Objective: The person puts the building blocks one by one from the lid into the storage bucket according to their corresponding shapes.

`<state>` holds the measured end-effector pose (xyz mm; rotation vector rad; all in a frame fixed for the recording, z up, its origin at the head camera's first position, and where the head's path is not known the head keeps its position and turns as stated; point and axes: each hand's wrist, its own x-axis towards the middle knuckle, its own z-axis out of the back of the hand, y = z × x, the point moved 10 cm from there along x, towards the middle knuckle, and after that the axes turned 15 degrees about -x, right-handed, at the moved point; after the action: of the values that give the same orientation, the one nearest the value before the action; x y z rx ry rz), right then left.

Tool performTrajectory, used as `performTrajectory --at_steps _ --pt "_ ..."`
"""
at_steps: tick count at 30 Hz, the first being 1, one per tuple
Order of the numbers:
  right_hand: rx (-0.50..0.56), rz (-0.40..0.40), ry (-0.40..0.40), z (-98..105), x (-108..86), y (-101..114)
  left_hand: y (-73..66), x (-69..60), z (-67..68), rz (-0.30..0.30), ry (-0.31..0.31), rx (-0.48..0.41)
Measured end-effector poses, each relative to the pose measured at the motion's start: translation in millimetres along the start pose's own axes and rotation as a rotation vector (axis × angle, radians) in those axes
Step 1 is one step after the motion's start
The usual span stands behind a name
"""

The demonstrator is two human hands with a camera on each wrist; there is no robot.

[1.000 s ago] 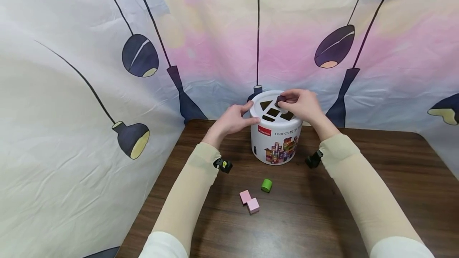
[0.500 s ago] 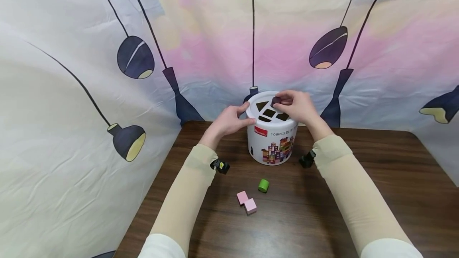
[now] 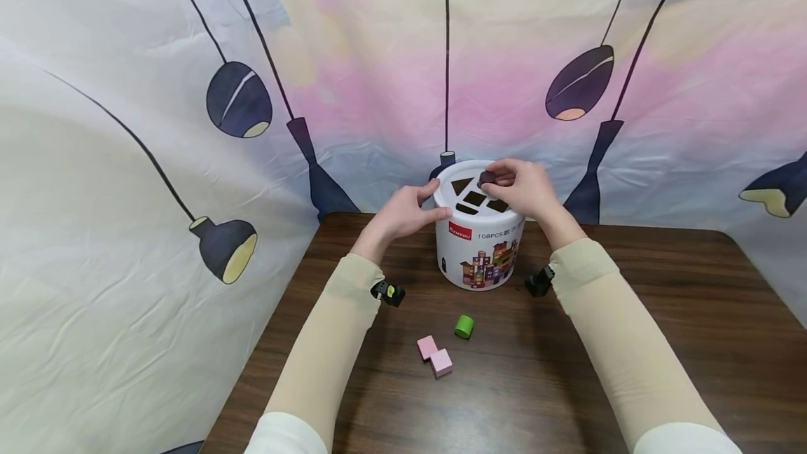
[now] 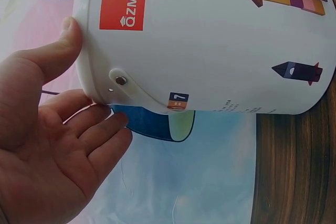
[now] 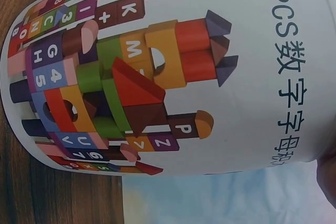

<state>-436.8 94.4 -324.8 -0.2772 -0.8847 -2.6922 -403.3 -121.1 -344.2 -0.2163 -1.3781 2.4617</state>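
A white lidded bucket (image 3: 450, 261) printed with colourful building blocks stands upright on the table, and its side fills both wrist views. The lid (image 3: 468, 167) has several dark shaped holes. My left hand (image 3: 403, 214) touches the rim at the bucket's left. In the left wrist view, that hand (image 4: 58, 156) has its thumb against the lid edge, other fingers extended and relaxed. My right hand (image 3: 528, 189) pinches a small dark purple block (image 3: 486, 179) at the far right part of the lid, over or in a hole; I cannot tell which.
In front of the bucket lie a green cylinder block (image 3: 464, 326) and two pink blocks, one pink block (image 3: 426, 347) touching the other pink block (image 3: 441, 362). Behind the dark wooden table (image 3: 656, 286) hangs a cloth (image 3: 391, 54) painted with lamps.
The head view has shifted slightly. Both hands stay at the lid, and the right still pinches the dark purple block in about the same place.
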Motion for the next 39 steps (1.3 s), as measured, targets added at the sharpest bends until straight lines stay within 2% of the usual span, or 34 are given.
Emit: performTrajectory --at_steps 23,33,39 --pt "0.000 -0.017 -0.004 0.2 -3.6 0.6 1.9 2.4 0.2 -0.008 -0.006 -0.013" --pt "0.025 0.006 -0.085 2.0 -5.7 1.8 2.1 3.2 3.7 0.010 -0.001 -0.027" --pt "0.120 0.038 -0.134 6.9 -11.2 -1.0 -0.5 3.0 2.8 0.010 -0.008 -0.014"
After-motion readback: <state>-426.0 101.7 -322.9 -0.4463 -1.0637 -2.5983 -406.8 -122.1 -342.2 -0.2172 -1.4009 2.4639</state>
